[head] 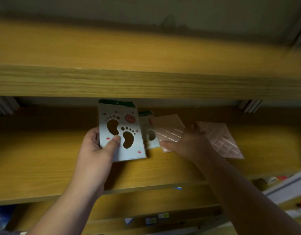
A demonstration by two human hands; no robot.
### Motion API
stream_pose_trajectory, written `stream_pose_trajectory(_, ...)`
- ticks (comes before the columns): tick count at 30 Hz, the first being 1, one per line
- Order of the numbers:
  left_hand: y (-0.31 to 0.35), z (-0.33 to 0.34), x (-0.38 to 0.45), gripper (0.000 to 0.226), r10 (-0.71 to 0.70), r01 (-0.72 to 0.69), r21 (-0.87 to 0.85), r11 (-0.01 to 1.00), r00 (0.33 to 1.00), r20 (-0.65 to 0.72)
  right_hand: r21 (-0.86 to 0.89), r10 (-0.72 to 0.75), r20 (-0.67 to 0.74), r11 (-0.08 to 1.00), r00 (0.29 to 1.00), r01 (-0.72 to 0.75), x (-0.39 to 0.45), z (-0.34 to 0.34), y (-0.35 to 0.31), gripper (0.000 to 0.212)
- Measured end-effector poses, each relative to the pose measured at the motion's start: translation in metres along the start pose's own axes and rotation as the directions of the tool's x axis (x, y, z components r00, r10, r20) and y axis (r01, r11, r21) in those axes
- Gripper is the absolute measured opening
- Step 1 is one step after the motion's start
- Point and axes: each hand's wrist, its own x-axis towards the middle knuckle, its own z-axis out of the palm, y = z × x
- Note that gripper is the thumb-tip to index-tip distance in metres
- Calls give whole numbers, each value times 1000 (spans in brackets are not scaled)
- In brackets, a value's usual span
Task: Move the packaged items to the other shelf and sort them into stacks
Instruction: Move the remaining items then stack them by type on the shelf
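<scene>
My left hand (pixel 97 146) grips a white packet with two brown footprint shapes and a green top (pixel 120 131), held upright above the middle wooden shelf (pixel 36 158). A second footprint packet (pixel 148 131) lies on the shelf just behind it, partly hidden. My right hand (pixel 188 141) pinches the lower edge of a pink quilted packet (pixel 168 131) that overlaps the second footprint packet. Another pink quilted packet (pixel 222 141) lies flat on the shelf under and to the right of my right hand.
A thick upper shelf board (pixel 146 82) overhangs the working shelf. Lower shelves hold small boxed items (pixel 151 220) and a blue package (pixel 2 216) at the left. White rails (pixel 251 106) stand at the back right. Boxes sit at the right edge (pixel 271 180).
</scene>
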Motion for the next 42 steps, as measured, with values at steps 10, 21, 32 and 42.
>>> stream_pose_trajectory(10, -11, 23, -10, 32, -59, 62, -73, 995, 998, 37, 680, -66, 56, 733, 996, 10, -13, -16, 47, 44)
stream_pose_trajectory(21, 16, 86, -67, 30, -30, 31, -8, 999, 996, 86, 986, -18, -107, 130, 994, 109, -75, -46, 145, 15)
stream_pose_trajectory(32, -3, 241, -220, 34, -115, 124, -26, 992, 968, 225, 985, -12, -172, 29, 985, 173, -200, -82, 340, 22)
stream_pose_trajectory(42, -33, 398, -322, 33, -158, 176, -9, 984, 903, 399, 985, 200, -140, -68, 970, 157, -268, -116, 502, 18)
